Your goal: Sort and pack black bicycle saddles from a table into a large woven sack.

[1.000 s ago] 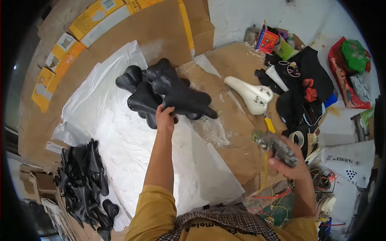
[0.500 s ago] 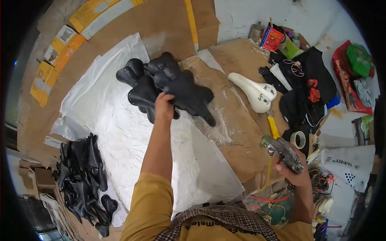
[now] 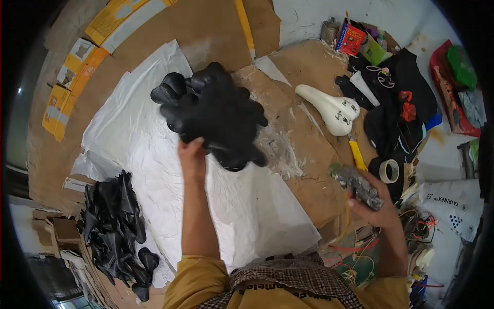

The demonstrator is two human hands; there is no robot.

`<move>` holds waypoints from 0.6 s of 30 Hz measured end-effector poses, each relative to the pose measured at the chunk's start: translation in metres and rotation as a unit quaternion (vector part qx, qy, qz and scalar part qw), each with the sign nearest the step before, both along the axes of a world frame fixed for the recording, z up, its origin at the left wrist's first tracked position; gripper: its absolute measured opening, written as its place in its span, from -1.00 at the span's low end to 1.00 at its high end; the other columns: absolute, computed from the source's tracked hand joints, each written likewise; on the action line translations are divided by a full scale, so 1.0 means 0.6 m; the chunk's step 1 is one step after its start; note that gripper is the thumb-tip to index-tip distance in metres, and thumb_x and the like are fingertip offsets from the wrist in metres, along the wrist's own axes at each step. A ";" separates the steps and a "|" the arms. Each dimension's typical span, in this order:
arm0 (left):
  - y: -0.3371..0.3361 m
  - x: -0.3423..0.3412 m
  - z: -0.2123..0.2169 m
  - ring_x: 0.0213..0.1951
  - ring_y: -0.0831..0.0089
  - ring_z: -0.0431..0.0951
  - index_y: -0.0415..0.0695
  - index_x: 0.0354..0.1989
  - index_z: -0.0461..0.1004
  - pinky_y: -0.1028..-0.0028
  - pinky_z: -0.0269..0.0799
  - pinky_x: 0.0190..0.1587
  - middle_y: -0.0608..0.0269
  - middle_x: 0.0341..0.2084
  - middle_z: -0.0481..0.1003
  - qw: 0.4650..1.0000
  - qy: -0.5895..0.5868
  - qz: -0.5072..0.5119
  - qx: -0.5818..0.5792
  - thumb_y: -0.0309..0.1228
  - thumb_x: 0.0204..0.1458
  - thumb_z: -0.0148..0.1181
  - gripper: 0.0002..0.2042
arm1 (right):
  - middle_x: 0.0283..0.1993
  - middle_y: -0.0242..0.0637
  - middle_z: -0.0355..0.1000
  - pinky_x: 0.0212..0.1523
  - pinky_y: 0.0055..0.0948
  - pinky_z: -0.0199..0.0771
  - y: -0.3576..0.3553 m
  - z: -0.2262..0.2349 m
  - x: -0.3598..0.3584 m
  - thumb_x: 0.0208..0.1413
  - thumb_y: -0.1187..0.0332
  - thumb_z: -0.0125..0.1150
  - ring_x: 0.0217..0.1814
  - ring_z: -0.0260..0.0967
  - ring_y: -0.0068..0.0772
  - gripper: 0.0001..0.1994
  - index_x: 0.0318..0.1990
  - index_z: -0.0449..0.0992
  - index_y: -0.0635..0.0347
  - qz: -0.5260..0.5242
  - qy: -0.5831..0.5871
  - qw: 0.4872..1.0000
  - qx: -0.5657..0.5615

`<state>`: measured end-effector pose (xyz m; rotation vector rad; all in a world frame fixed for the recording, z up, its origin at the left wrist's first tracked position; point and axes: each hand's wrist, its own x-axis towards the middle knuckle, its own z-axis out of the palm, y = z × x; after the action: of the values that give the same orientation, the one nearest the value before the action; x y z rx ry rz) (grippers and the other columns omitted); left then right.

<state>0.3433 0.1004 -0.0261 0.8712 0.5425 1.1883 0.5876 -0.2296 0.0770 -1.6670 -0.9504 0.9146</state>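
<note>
My left hand is closed on the near edge of a black bicycle saddle cover. This cover is blurred and overlaps a cluster of other dark saddle covers, such as a rounded one at its left. The cluster lies partly over a white sheet. In my right hand, at the right, is a grey metal spray gun with a greenish nozzle end pointing left. A yellow hose runs down beside it. My fingers partly hide the gun.
A heap of crumpled black covers lies left. Right of the cluster, a white saddle with handwritten marks rests on brown cardboard. Nearby are a yellow handle, a tape roll, black cloth and tangled wires.
My left hand has moved left and slightly down, and the black cover it holds has shifted left and turned. My right hand keeps the spray gun at nearly the same place.
</note>
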 end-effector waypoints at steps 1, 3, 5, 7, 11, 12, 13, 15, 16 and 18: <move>0.009 -0.037 0.016 -0.07 0.36 0.41 -0.27 -0.04 0.32 0.38 0.29 0.03 0.20 -0.13 0.43 0.999 0.015 0.023 0.018 -0.65 -0.20 0.08 -0.57 | -0.37 -0.39 0.40 -0.33 -0.65 0.33 0.012 0.014 -0.002 -0.19 0.47 0.30 -0.37 0.32 -0.66 -0.42 0.07 0.28 0.36 0.008 -0.006 1.000 0.022; 0.034 -0.105 0.030 -0.03 0.31 0.40 -0.29 -0.02 0.30 0.35 0.25 0.08 0.16 -0.10 0.42 0.997 0.021 0.042 0.062 -0.63 -0.22 0.05 -0.54 | -0.34 -0.37 0.38 -0.33 -0.66 0.32 0.043 0.044 -0.009 -0.19 0.47 0.30 -0.35 0.31 -0.65 -0.39 0.10 0.24 0.37 0.026 0.023 0.998 0.043; 0.050 -0.131 0.036 0.00 0.28 0.39 -0.29 -0.01 0.30 0.33 0.21 0.13 0.14 -0.08 0.41 0.997 0.009 0.040 0.060 -0.63 -0.23 0.03 -0.53 | -0.31 -0.35 0.37 -0.33 -0.66 0.31 0.050 0.060 -0.013 -0.20 0.48 0.29 -0.32 0.30 -0.64 -0.35 0.13 0.19 0.38 0.039 0.043 0.996 0.063; 0.074 -0.120 0.021 0.00 0.27 0.39 -0.29 0.00 0.29 0.30 0.20 0.13 0.13 -0.09 0.41 0.998 0.005 0.035 0.058 -0.61 -0.24 0.06 -0.51 | -0.31 -0.34 0.37 -0.35 -0.66 0.31 0.049 0.069 -0.017 -0.18 0.51 0.25 -0.34 0.31 -0.62 -0.37 0.13 0.18 0.38 0.044 0.034 0.996 0.077; 0.138 -0.026 -0.020 -0.01 0.21 0.35 -0.26 -0.01 0.28 0.26 0.16 0.13 0.13 -0.09 0.40 0.999 -0.016 -0.033 -0.023 -0.56 -0.25 0.10 -0.51 | -0.33 -0.37 0.37 -0.34 -0.67 0.30 0.014 0.018 -0.005 -0.17 0.50 0.27 -0.35 0.30 -0.65 -0.40 0.11 0.21 0.37 0.015 -0.008 0.999 0.034; 0.156 0.007 -0.034 -0.06 0.23 0.37 -0.24 -0.06 0.31 0.26 0.19 0.10 0.15 -0.14 0.41 0.998 -0.023 -0.025 -0.061 -0.57 -0.25 0.10 -0.55 | -0.35 -0.40 0.39 -0.33 -0.67 0.32 0.003 0.008 -0.008 -0.17 0.48 0.29 -0.36 0.31 -0.67 -0.40 0.10 0.23 0.36 -0.014 0.004 1.000 0.015; 0.191 0.013 -0.054 -0.11 0.23 0.39 -0.23 -0.13 0.34 0.26 0.21 0.07 0.16 -0.20 0.43 0.996 -0.029 -0.037 -0.080 -0.59 -0.25 0.09 -0.61 | -0.36 -0.42 0.41 -0.32 -0.67 0.33 0.000 -0.002 -0.016 -0.17 0.46 0.31 -0.36 0.32 -0.70 -0.41 0.09 0.26 0.35 -0.030 0.022 0.999 0.003; 0.219 0.046 -0.086 -0.13 0.25 0.40 -0.23 -0.15 0.36 0.27 0.24 0.05 0.16 -0.23 0.44 0.995 -0.026 -0.037 -0.092 -0.59 -0.25 0.09 -0.63 | -0.36 -0.43 0.40 -0.31 -0.67 0.33 -0.009 -0.010 -0.029 -0.17 0.45 0.31 -0.35 0.31 -0.70 -0.41 0.09 0.25 0.34 -0.013 0.003 1.000 -0.009; 0.218 0.065 -0.094 -0.11 0.26 0.39 -0.25 -0.16 0.37 0.29 0.20 0.08 0.16 -0.22 0.44 0.992 -0.009 -0.045 -0.119 -0.57 -0.26 0.11 -0.63 | -0.36 -0.44 0.40 -0.30 -0.66 0.34 -0.013 -0.010 -0.035 -0.16 0.44 0.32 -0.34 0.31 -0.70 -0.40 0.10 0.25 0.34 -0.003 -0.010 1.000 -0.020; 0.212 0.070 -0.088 -0.11 0.27 0.39 -0.27 -0.20 0.39 0.33 0.20 0.08 0.17 -0.23 0.45 0.989 0.012 -0.034 -0.144 -0.55 -0.27 0.12 -0.65 | -0.36 -0.44 0.40 -0.29 -0.66 0.34 -0.007 -0.014 -0.053 -0.16 0.45 0.32 -0.33 0.31 -0.70 -0.41 0.10 0.25 0.34 0.008 -0.010 1.000 -0.011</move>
<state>0.3854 0.2274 -0.0791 0.6529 0.6797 1.0082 0.5560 -0.2338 0.0686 -1.6913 -0.9719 0.9244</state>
